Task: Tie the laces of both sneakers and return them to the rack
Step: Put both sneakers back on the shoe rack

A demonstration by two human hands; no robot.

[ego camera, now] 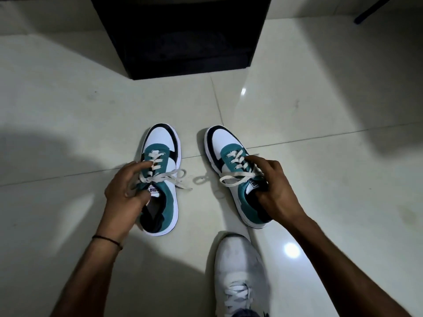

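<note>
Two white, teal and black sneakers stand side by side on the tiled floor, toes pointing away from me. Each has its white laces tied in a bow. My left hand grips the left sneaker at its tongue and collar, thumb inside the opening. In the same way my right hand holds the right sneaker, thumb tucked into its opening and fingers over the laces. A black rack stands straight ahead at the top of the view, its inside dark.
My own white shoe rests on the glossy pale tile floor just behind the right sneaker. A dark bar crosses the top right corner. Bare floor lies between the sneakers and the rack.
</note>
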